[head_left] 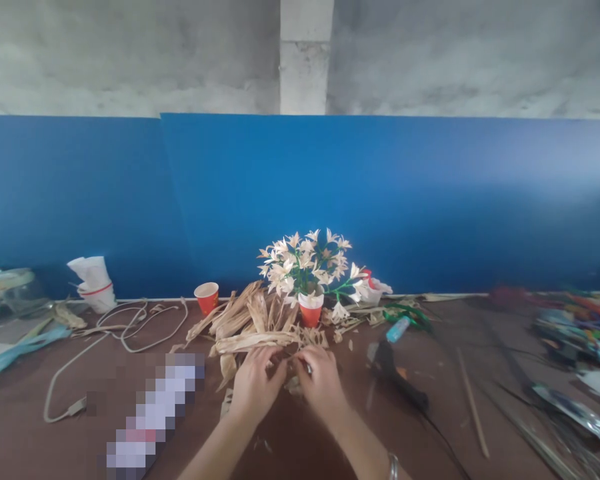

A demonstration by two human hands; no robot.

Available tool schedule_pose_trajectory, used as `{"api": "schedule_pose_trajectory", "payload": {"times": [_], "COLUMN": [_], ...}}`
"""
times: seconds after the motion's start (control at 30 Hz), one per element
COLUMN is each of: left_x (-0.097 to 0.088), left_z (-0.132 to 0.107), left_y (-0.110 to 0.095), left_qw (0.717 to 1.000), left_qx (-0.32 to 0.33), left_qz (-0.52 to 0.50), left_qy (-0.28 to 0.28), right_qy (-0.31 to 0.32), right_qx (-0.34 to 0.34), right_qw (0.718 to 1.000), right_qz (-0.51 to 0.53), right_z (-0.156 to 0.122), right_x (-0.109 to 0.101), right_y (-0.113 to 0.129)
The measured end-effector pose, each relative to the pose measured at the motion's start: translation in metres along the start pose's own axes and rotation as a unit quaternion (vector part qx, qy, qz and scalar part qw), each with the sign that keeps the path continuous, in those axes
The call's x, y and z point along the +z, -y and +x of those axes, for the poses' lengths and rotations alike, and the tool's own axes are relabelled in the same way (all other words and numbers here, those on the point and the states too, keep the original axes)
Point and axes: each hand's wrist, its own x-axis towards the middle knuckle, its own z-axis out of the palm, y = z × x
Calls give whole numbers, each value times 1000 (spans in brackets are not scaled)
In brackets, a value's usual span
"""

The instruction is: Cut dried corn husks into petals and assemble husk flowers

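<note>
Both my hands meet at the middle of the brown table. My left hand (255,383) and my right hand (319,380) have their fingers curled and pinched together on a small piece of dried corn husk (291,381) between them. A pile of dried husks (245,327) lies just beyond my fingers. Behind the pile stands a red paper cup with a bunch of pale husk flowers (310,263) on green stems.
A black glue gun (395,373) with its cord lies right of my hands, with a thin wooden stick (473,403) beside it. A second red cup (207,297), a white cable (130,327) and stacked white cups (95,283) sit left. Colourful materials crowd the right edge (580,327). A blue panel (330,200) backs the table.
</note>
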Motion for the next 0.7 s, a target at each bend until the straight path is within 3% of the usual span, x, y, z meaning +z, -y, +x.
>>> {"api": "schedule_pose_trajectory", "payload": {"times": [0.17, 0.3, 0.47, 0.6, 0.7], "left_x": [3, 5, 10, 13, 11], "left_z": [-2, -3, -6, -7, -6], "left_y": [-3, -1, 4, 6, 3], "left_qw": [999, 997, 988, 989, 993], "left_qx": [15, 1, -41, -42, -28], "left_qz": [18, 41, 56, 43, 14], "left_qy": [41, 70, 139, 134, 113], "right_qy": [34, 15, 4, 101, 114], "right_qx": [-22, -13, 110, 248, 249], "right_qw": [999, 997, 966, 914, 906], "right_qz": [-9, -77, -236, -305, -322], "right_z": [-1, 3, 21, 50, 73], "right_x": [0, -8, -47, -88, -101], "right_y": [5, 0, -22, -48, -71]}}
